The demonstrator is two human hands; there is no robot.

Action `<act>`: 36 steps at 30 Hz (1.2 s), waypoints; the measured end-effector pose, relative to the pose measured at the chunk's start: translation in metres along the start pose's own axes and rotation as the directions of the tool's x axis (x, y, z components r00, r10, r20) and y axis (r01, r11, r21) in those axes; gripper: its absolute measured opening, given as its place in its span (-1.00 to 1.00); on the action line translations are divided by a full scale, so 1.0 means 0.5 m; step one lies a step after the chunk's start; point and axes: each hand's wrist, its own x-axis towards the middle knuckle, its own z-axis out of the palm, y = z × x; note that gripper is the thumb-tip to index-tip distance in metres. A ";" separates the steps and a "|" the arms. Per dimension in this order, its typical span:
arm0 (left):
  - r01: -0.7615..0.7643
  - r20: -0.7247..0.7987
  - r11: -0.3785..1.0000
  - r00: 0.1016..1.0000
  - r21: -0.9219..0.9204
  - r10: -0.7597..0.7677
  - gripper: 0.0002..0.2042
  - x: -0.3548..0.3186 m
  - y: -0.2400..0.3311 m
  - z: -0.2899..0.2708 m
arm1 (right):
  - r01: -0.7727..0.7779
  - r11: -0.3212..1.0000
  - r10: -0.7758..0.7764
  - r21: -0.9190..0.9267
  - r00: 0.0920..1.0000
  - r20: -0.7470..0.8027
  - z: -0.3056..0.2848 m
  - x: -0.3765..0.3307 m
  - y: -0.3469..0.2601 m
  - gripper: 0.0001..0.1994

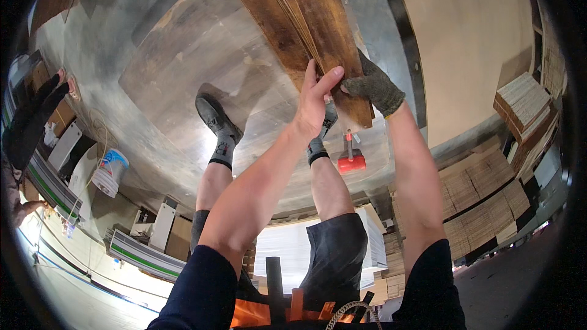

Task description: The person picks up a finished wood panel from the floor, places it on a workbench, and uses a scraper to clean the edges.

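Scuffed floor (159, 128); brown planks (324, 18) held above it. Likely stiff, fairly heavy: best gripped by long edges. Gloved right hand (376, 87) clasps planks; bare left hand (312, 101) alongside, closure indeterminable.

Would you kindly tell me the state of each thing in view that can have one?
Planks: bundled, held at the near end, surfaces scuffed
Left hand: bare, touching the planks; grip unclear
Right hand: gloved, gripping the planks
Mallet: set down, not held
Boards: stacked
White sheets: stacked
Bucket: contents unclear
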 end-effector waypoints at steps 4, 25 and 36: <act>-0.065 0.065 0.995 0.996 0.071 0.061 -0.17 -0.019 0.030 0.005 | 0.004 0.999 -0.002 -0.042 0.999 0.045 0.010 -0.023 -0.035 0.00; 0.057 0.188 0.943 0.982 -0.328 0.006 -0.29 -0.468 0.284 -0.043 | -0.126 0.407 -0.437 -0.905 0.843 -0.314 0.598 -0.385 -0.074 0.06; -0.366 -0.042 0.874 0.927 -0.321 0.373 -0.40 -0.882 0.421 -0.069 | 0.274 0.310 -0.291 -0.911 0.939 0.183 0.887 -0.530 -0.197 -0.13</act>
